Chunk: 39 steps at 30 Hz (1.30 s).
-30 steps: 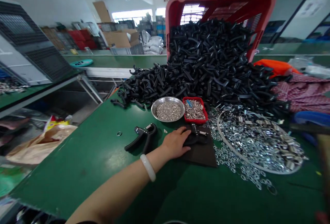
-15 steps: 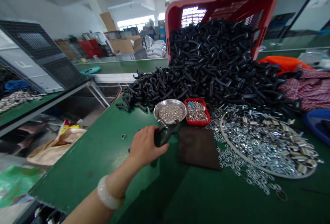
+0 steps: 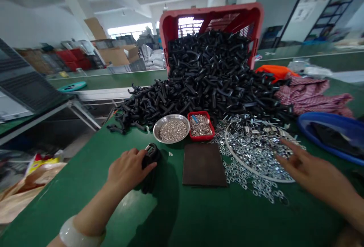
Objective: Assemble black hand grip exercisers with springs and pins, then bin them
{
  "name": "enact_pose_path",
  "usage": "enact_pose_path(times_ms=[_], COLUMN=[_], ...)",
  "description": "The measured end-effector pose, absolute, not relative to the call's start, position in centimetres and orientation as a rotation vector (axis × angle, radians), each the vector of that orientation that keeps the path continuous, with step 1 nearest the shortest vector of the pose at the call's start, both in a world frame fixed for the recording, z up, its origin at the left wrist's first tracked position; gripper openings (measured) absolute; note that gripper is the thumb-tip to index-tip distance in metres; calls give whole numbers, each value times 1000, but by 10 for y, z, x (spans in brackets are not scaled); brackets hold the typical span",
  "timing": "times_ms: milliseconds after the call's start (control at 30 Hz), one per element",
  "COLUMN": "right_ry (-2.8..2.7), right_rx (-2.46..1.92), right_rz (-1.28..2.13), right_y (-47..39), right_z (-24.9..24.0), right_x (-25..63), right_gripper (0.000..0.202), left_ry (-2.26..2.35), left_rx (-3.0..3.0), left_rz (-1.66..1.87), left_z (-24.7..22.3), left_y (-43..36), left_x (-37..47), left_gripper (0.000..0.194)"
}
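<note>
One or more black curved plastic grips with silver metal fittings (image 3: 152, 151) sat at the green tabletop (image 3: 227, 216), left hand (image 3: 127, 168) clamped round them. Round steel bowl of small metal bits (image 3: 169, 118) just behind, square red tray of metal pins (image 3: 202, 138) beside it. Flat dark-brown square pad (image 3: 203, 165) lay between hands. Right hand (image 3: 308, 168), fingers apart, was over loose silver washers (image 3: 253, 160); contact unclear. Black handle heap (image 3: 210, 80) blocked the back.

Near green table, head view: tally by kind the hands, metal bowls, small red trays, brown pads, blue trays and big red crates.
Hands: 2 (left hand, right hand)
Metal bowl: 1
Small red tray: 1
Brown pad: 1
Blue tray: 1
Big red crate: 1
Total: 7
</note>
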State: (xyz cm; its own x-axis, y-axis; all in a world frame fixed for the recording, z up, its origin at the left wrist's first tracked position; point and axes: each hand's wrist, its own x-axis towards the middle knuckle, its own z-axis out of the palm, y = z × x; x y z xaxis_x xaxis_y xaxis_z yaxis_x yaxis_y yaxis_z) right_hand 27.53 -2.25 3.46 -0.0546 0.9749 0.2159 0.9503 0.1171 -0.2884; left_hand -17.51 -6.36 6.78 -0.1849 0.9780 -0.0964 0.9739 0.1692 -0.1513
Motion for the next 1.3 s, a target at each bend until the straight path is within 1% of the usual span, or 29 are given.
enact_pose_path(times_ms=[67,133,233,333,500,633,733,867,1000,1100,1167,1300], right_ry=[-2190,-2327,-2459,-2488,-2562,-2488,-2269,-1735,-1616,-1550,-1563,-1805], right_rx=[-1947,-1983,-1950,-1921,-2078,-2081,-1921,-1631,-1698,-1719,-1697,-1704], right_rz=[0,-89,-123,-123,-57,-51,69,316,692,803,770,478], right_y=[5,33,73,102,118,117,118,120,117,113,112,112], right_z=[43,47,45,43,40,32,28,29,30,29,29,32], right_x=[257,245,237,230,217,225,240,255,263,270,274,277], right_gripper=[52,45,39,37,33,30,30,36,34,35,37,43], left_ry=[-2262,-2157,-2011,-1867,-1806,-1815,-1847,-1818,-1753,-1709,-1718,-1773], left_rx=[-2183,-2442,-2646,-2781,-2890,-2859,-2785,-2660,-2598,-2607,-2643,-2746], left_rz=[226,202,265,270,176,23,-57,-127,-133,-78,-90,-185], left_z=[70,66,56,43,27,18,14,13,17,18,17,11], left_y=[-56,-48,-35,-20,6,24,41,71,102,117,123,130], left_x=[-155,-127,-80,-40,-2,9,14,21,28,33,37,46], left_gripper=[44,41,41,42,42,39,34,25,25,24,26,30])
